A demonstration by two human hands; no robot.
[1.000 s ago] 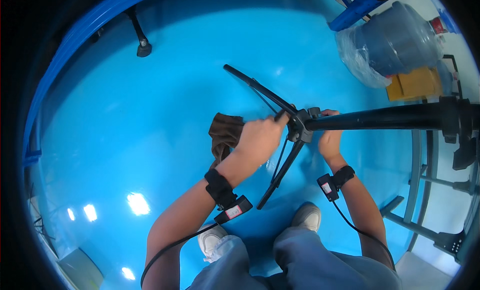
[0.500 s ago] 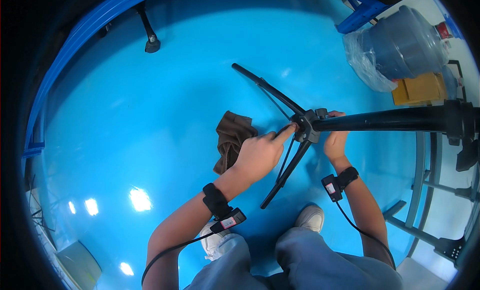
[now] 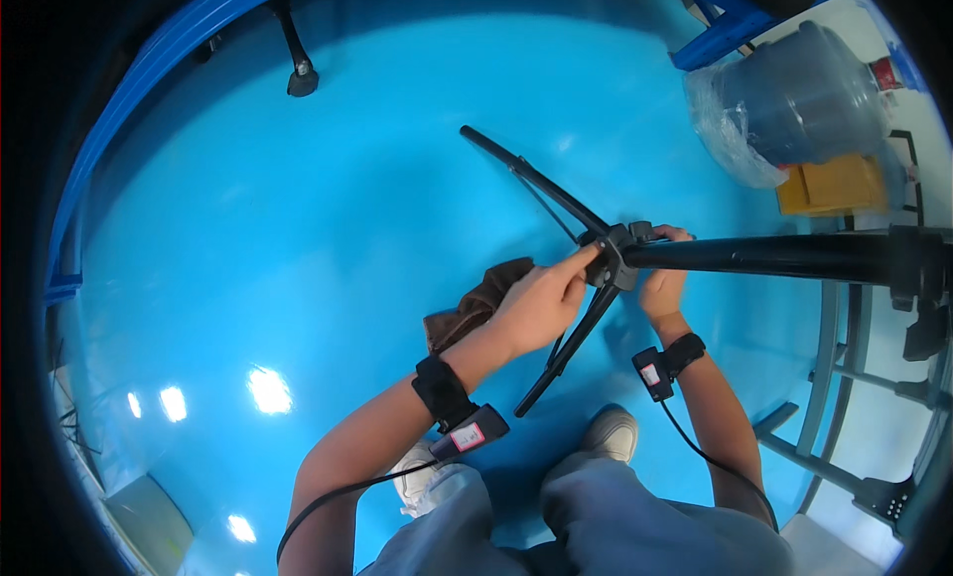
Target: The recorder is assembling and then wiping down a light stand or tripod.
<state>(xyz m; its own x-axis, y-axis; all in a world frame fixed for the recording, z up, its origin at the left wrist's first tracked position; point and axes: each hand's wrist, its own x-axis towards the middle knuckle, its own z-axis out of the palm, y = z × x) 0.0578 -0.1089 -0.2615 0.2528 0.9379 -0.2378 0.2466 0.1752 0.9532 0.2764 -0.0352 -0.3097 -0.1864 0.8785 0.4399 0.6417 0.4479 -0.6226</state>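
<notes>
A black tripod stand (image 3: 764, 255) lies tilted across the view, its pole running off to the right and its spread legs (image 3: 541, 191) pointing left. My left hand (image 3: 541, 303) has a brown cloth (image 3: 483, 303) bunched in and under it. Its index finger reaches out onto the dark grey leg hub (image 3: 617, 258), and the other fingers are curled. On the far side of the pole, just right of the hub, my right hand (image 3: 665, 283) is closed around the tube. The pole hides part of its fingers.
Blue glossy floor (image 3: 328, 248) spreads below. At the upper right are a large plastic water jug (image 3: 809, 94) in clear wrap and a yellow-brown box (image 3: 834, 186). A grey metal frame (image 3: 819, 377) stands at right, a pale bin (image 3: 149, 526) at lower left.
My left hand has shifted right and slightly down, its index finger moving up along the hub. The cloth has swung rightward with it. My right hand stays on the pole.
</notes>
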